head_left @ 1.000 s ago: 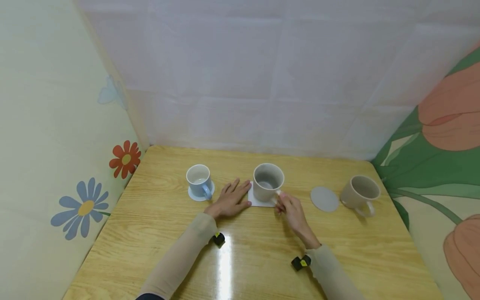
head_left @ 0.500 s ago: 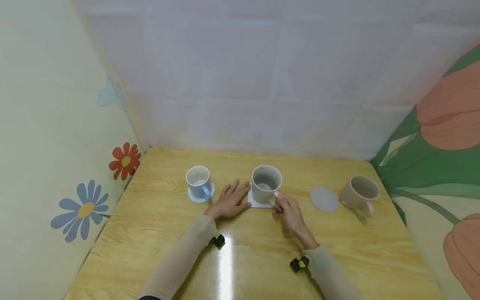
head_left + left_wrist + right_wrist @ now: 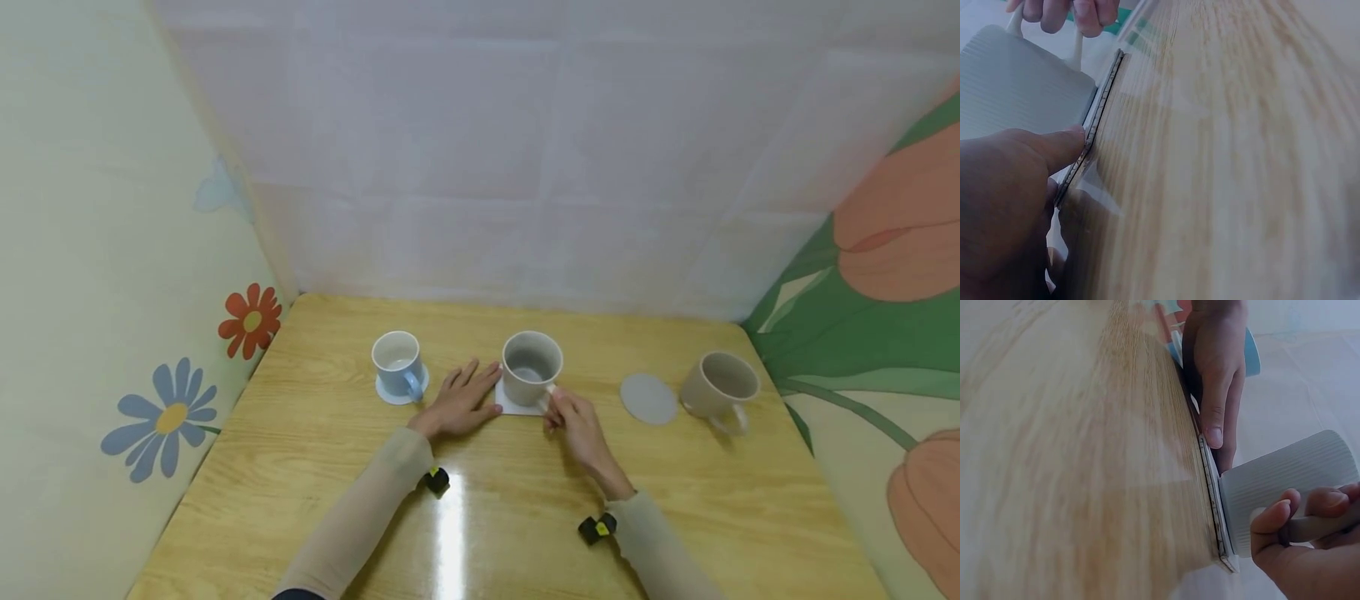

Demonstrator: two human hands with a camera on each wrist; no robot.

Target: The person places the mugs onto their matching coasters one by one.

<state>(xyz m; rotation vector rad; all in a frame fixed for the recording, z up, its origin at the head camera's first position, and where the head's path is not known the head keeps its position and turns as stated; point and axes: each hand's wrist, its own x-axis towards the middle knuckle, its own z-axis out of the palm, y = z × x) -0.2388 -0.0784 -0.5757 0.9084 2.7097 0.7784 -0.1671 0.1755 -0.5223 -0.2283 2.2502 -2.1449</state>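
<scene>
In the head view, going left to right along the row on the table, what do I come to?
Blue mug, left hand, gray mug, right hand, bare round coaster, beige mug.

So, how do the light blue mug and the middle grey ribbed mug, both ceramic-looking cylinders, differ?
The light blue mug looks smaller than the grey ribbed mug.
The blue mug stands on a pale round coaster; the grey mug on a white square coaster.
The right hand grips the grey mug's handle; the blue mug isn't held.
Both stand upright.
</scene>
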